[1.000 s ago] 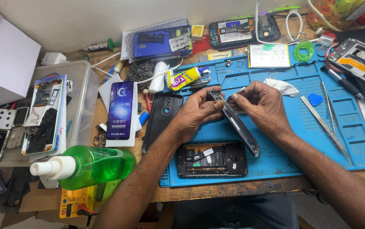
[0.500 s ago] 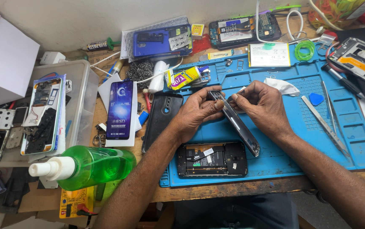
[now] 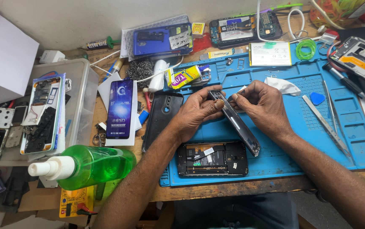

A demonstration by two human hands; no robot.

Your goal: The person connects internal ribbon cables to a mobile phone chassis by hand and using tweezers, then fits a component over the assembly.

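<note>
Phone screen panel [image 3: 235, 123], edge-on above the blue mat [image 3: 360, 140], left hand [image 3: 195, 112] gripping its upper end, right hand [image 3: 263, 106] pinching a thin strip; opened phone body [image 3: 212, 159] below awaits it.

Very little shifts across this second. The left hand [image 3: 195, 113] now has its thumb pressed flatter along the upper edge of the phone frame [image 3: 235, 123], where earlier the thumb sat a touch lower on it. The right hand [image 3: 264, 106] draws its fingers [image 3: 238, 96] in closer to the top corner of the frame, pinching a thin pale strip [image 3: 239, 90] (what it is cannot be told) that now pokes out more plainly between the two hands. The frame itself tips slightly more on edge than a second ago.
</note>
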